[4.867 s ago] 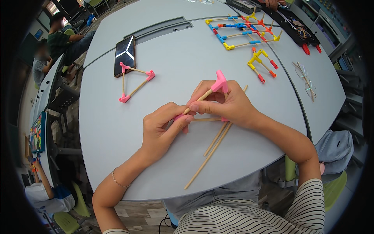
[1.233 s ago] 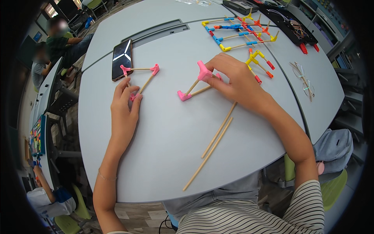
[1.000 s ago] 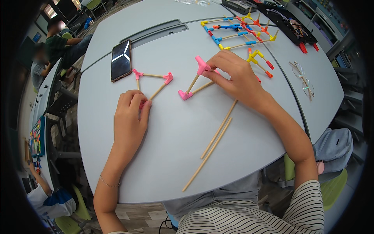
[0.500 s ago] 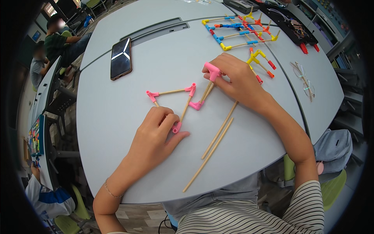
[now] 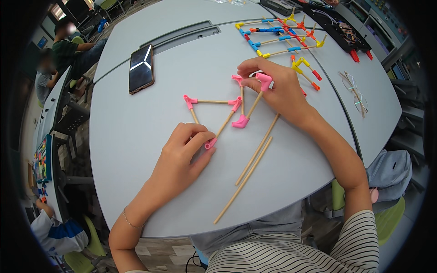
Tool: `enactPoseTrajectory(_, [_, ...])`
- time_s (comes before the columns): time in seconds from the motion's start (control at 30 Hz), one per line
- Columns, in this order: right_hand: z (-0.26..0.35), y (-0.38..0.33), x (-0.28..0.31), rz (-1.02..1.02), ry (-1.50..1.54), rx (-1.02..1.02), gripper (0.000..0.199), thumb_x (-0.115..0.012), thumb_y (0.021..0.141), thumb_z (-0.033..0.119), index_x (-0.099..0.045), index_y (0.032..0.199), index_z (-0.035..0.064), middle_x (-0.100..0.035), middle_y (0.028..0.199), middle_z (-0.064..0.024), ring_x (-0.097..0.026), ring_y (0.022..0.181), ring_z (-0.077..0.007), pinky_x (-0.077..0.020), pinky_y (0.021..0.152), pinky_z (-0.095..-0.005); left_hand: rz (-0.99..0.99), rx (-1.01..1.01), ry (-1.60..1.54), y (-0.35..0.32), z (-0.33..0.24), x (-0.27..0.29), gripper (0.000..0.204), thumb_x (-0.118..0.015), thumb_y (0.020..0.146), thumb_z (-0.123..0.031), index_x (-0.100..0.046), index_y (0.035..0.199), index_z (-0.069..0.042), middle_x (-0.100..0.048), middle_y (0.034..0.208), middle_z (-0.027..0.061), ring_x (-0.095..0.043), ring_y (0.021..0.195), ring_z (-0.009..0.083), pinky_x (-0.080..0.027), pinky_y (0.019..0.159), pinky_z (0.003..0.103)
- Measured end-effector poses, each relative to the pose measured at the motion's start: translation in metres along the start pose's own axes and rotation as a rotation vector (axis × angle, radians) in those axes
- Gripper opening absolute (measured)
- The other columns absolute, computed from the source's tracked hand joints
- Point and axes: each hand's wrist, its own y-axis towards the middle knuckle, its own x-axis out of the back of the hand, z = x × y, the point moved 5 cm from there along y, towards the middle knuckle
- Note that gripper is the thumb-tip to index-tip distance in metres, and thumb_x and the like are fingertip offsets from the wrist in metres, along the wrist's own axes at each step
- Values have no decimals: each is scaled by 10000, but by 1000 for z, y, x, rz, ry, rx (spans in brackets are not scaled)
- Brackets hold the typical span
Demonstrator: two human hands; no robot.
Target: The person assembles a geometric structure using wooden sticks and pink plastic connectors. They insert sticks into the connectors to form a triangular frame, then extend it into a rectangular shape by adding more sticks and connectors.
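My left hand (image 5: 182, 152) pinches a corner of a wooden-stick frame (image 5: 210, 102) between thumb and fingers. Pink corner connectors join its sticks, and the hand hides part of its near side. My right hand (image 5: 283, 88) grips a second stick-and-connector frame (image 5: 254, 105), raised at a tilt, around its upper end. Two sticks run down from the fingers to a pink connector (image 5: 240, 122); another pink connector (image 5: 264, 82) shows at the fingertips. Close together, the two frames overlap in view; whether they touch I cannot tell. Two loose sticks (image 5: 243, 180) lie below my right hand.
A phone (image 5: 142, 69) lies at the left. Far right are a colourful stick structure (image 5: 273, 41), a yellow-and-red connector piece (image 5: 300, 68), eyeglasses (image 5: 355, 92) and a black tool case (image 5: 339, 27). A grey backpack (image 5: 389, 175) rests on a chair; other people sit at the left.
My right hand has turned its frame, spreading the two sticks apart in view and showing another pink connector. The left frame has shifted slightly right and rotated, still in my left hand.
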Motion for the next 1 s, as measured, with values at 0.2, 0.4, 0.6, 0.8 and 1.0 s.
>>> enactPoseTrajectory(0.2, [-2,1,-1,-5,9,6,218,-708,882,89,-603,1058,17,-717,953,-142,-716,891,-271,-568,755,-330,-49,51,-37,1,10,4,253,-770,789,-31,-671,1020,-11,-614,1074,83,-620,884,181,-518,754,300])
enactPoseTrajectory(0.4, [0,1,0,14,13,1,211,-692,888,69,-602,1071,17,-714,962,-146,-712,901,-279,-567,771,-335,-76,199,-156,4,15,10,308,-828,745,-93,-682,1012,-41,-606,1052,56,-585,837,140,-487,696,273])
enactPoseTrajectory(0.6, [1,0,-1,27,11,4,217,-676,884,41,-600,1085,17,-709,970,-151,-707,923,-282,-564,783,-342,-35,191,-112,2,20,8,289,-827,744,-102,-712,1001,-36,-593,1009,54,-571,817,140,-486,699,276])
enactPoseTrajectory(0.8, [0,-1,-1,27,3,16,216,-665,886,36,-600,1092,18,-708,973,-150,-705,917,-285,-562,780,-345,-157,36,57,3,14,18,225,-773,784,-59,-707,996,-22,-587,983,76,-571,867,199,-500,730,323])
enactPoseTrajectory(1.0, [5,-2,-1,31,-3,34,220,-656,896,50,-606,1108,21,-700,960,-143,-694,893,-282,-556,770,-346,-276,-125,155,4,9,21,215,-719,812,-19,-647,1015,-11,-580,1014,109,-565,956,268,-483,810,379])
